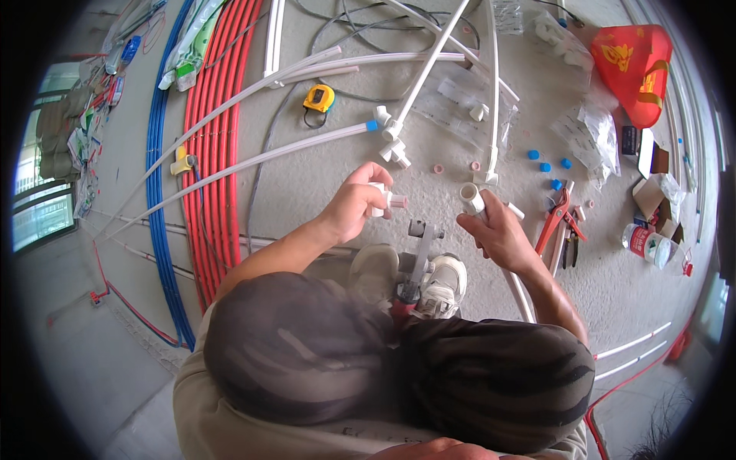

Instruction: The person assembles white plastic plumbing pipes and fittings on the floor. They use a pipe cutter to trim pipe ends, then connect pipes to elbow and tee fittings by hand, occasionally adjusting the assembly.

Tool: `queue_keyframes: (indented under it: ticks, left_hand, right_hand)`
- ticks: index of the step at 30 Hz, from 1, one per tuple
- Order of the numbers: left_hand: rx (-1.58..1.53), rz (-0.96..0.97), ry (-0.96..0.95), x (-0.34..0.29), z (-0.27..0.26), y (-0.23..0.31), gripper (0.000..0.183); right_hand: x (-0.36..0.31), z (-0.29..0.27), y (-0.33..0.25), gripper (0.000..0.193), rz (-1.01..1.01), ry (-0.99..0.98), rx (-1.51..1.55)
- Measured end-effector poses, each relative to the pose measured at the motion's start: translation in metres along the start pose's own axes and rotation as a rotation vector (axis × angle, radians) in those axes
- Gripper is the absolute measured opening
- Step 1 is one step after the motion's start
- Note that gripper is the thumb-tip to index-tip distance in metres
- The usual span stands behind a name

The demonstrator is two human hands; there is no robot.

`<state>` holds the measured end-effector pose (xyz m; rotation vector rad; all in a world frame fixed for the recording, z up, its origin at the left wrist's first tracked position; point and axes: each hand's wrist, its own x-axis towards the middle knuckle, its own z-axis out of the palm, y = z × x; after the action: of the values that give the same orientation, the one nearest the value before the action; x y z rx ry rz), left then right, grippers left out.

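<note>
My left hand (354, 205) is closed around a white pipe fitting (378, 201), with a short pinkish stub (397, 201) pointing right. My right hand (500, 236) grips another white pipe fitting (472, 201), its round open socket tilted up and toward the left. The fingers cover the rest of this piece. Between the two hands and lower down, a pipe welding tool (421, 257) stands upright between my shoes (443, 285), its flat grey heating plate on top and its red body low. Neither fitting touches the tool.
Long white pipes (429, 69) with fittings lie ahead. Red pipes (222, 100) and blue pipes (159, 138) run along the left. A yellow tape measure (318, 98), blue caps (545, 166), red pipe cutters (555, 222), a bottle (648, 245) and a red bag (632, 73) lie around.
</note>
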<state>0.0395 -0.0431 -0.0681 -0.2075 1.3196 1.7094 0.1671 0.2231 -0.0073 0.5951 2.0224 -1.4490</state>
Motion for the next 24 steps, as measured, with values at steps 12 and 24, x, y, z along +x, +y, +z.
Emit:
queue_keyframes:
  ticks: [12, 24]
  left_hand:
    - [0.084, -0.070, -0.023, 0.004, -0.012, -0.014, 0.041]
    - [0.405, 0.204, -0.132, -0.022, 0.027, -0.013, 0.045]
  right_hand:
    - [0.028, 0.029, 0.054, 0.024, -0.023, -0.183, 0.371]
    - [0.031, 0.030, 0.030, 0.021, 0.074, -0.255, 0.585]
